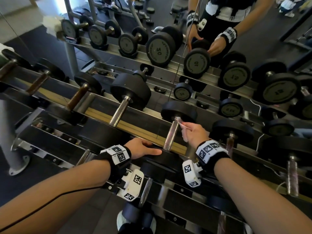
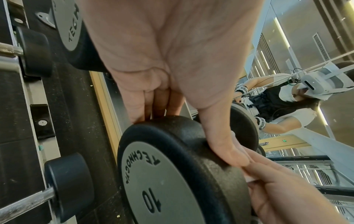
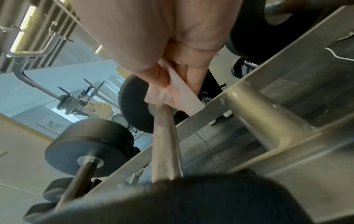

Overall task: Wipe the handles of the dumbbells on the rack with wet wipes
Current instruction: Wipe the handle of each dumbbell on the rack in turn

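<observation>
Left hand (image 1: 143, 147), lower centre of the head view: fingers and thumb curved over the near black head of the 10 dumbbell (image 1: 164, 157), steadying it on the rack (image 1: 138, 128). Handle (image 1: 171, 135), centre of frame: bare knurled steel bar, rigid, likely heavy with its heads and best left seated on the rack while wiped; a wet film could make it slick, so hold belongs on the rubber head, not the bar. Wet wipe (image 1: 183, 125), just right of the handle's far end: thin, limp, light, pinched in the right hand (image 1: 195, 134) and touching the bar near the far head. Left wrist view adds the "10" and maker's lettering on the end plate (image 2: 162, 188) and the thumb (image 2: 226, 145) over the rim. Right wrist view adds the folded wipe (image 3: 172, 91) draped against the bar's top, and moisture along the handle (image 3: 165, 145).
</observation>
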### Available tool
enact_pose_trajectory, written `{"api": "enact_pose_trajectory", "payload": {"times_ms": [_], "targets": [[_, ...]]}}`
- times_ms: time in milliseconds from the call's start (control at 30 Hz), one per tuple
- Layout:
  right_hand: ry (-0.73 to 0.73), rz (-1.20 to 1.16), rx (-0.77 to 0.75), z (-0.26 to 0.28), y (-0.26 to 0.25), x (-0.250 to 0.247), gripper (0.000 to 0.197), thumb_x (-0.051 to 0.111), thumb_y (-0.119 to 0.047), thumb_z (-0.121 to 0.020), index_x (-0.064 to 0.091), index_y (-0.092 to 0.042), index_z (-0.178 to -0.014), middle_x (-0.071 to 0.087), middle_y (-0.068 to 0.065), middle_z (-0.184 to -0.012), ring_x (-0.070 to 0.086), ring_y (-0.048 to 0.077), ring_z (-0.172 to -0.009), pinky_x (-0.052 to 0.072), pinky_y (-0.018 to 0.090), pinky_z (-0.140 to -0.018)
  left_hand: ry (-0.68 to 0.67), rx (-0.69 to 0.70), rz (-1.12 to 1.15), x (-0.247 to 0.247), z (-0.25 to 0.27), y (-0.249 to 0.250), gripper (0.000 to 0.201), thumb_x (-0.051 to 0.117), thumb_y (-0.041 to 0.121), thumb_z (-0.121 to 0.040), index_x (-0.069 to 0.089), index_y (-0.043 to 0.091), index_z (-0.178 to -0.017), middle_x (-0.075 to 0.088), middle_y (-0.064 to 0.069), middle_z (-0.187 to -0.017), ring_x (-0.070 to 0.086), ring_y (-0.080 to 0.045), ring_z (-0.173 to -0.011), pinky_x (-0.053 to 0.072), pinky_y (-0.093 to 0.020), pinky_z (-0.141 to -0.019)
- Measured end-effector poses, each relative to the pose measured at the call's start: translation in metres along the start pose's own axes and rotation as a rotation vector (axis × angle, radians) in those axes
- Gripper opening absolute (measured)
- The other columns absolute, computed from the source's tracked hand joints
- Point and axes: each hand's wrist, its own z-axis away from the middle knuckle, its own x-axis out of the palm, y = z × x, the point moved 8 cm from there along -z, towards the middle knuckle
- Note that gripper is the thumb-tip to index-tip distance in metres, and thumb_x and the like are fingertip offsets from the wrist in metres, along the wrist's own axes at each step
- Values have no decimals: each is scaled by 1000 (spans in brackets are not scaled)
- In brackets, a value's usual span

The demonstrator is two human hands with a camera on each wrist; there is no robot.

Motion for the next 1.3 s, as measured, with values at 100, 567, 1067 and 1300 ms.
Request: {"api": "enact_pose_trajectory", "payload": {"times_ms": [100,567,1067,1300], "targets": [[-154,63,-70,7,1,27,38,46,-15,-103,57,-28,-136,64,1,-116,59,21,-113,41,24,-94,8,-1,-41,-1,0,0,77,79,68,-61,63,30,-126,68,9,-114,63,-7,-103,47,-24,-88],[-501,388,-114,41,8,26,30,48,-21,-101,68,-40,-114,68,-5,-104,62,17,-102,47,27,-89,-13,32,-47,3,-2,-1,70,77,70,-62,66,30,-119,69,9,-109,64,-11,-100,51,-29,-90],[-407,482,-461,-7,-86,5,20,56,-18,-98,69,-25,-111,70,3,-91,65,17,-85,48,20,-76,36,-14,113,7,4,-6,71,82,64,-61,63,36,-124,60,19,-115,53,-6,-107,39,-28,-102],[-655,1135,-629,-18,-54,50,47,44,-5,-98,52,-20,-142,52,12,-140,50,33,-127,41,43,-105,115,-43,200,10,7,-13,63,86,57,-60,68,32,-115,67,11,-122,60,-8,-111,43,-26,-102]]}}
